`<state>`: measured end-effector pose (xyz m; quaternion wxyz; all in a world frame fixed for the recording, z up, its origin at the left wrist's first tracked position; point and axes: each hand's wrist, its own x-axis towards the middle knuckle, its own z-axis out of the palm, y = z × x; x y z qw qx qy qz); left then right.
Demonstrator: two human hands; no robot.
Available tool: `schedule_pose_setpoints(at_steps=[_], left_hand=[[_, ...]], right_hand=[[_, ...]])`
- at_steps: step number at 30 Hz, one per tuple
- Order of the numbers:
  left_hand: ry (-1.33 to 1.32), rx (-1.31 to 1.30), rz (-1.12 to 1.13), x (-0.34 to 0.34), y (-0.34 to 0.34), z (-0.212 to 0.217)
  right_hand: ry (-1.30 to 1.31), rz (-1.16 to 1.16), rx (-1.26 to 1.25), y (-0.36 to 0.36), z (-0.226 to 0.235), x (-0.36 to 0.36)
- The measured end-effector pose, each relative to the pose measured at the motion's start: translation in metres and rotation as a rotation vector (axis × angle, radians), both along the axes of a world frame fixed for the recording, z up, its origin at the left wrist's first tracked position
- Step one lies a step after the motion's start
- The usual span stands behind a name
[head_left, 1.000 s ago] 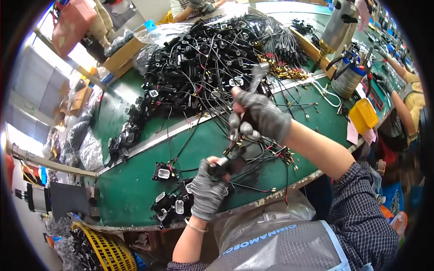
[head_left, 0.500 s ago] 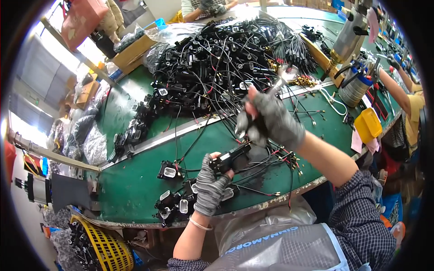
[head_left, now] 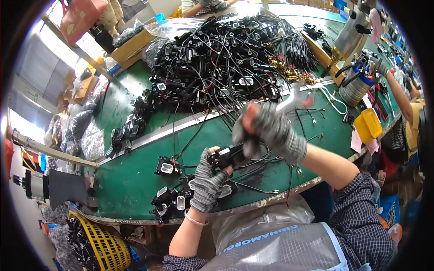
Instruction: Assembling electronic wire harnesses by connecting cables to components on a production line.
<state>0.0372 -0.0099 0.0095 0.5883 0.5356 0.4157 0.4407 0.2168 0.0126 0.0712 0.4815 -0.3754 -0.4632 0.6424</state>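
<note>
My left hand (head_left: pixel 208 183), in a grey striped fingerless glove, is closed around a black plastic housing (head_left: pixel 231 156) above the near part of the green workbench. My right hand (head_left: pixel 271 128), gloved alike and smeared by motion, is closed over the far end of that housing. A shiny metal tool, which looks like a wrench (head_left: pixel 293 102), sticks out of the right fist; its handle is hidden in the fingers. More black housings (head_left: pixel 174 201) with pale openings lie beside my left wrist. Black cables with thin wire ends (head_left: pixel 275 192) spread under my right forearm.
A big heap of black housings and cables (head_left: pixel 212 63) covers the bench behind a metal strip (head_left: pixel 158 135). An air screwdriver (head_left: pixel 346 38) hangs at the right, above a tool can (head_left: pixel 356 90) and yellow container (head_left: pixel 367 124). A yellow basket (head_left: pixel 101 239) stands lower left. Co-workers sit nearby.
My right hand has moved slightly left and down, and the metal tool has swung lower and to the right. My left hand keeps hold of the housing, shifted slightly left.
</note>
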Motion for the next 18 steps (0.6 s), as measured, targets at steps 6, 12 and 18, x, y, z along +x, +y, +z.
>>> schedule_pose_setpoints(at_steps=[6,12,18], left_hand=[[0.564,0.852,0.027,0.004,0.006,0.016],[0.176,0.097,0.034,-0.003,-0.001,-0.004],[0.470,0.724,0.029,0.004,0.010,0.014]], right_hand=[[-0.261,0.188,-0.127,0.006,0.028,0.002],[0.020,0.077,-0.241,0.009,0.011,0.006],[-0.104,0.228,-0.340,0.022,0.016,0.011]])
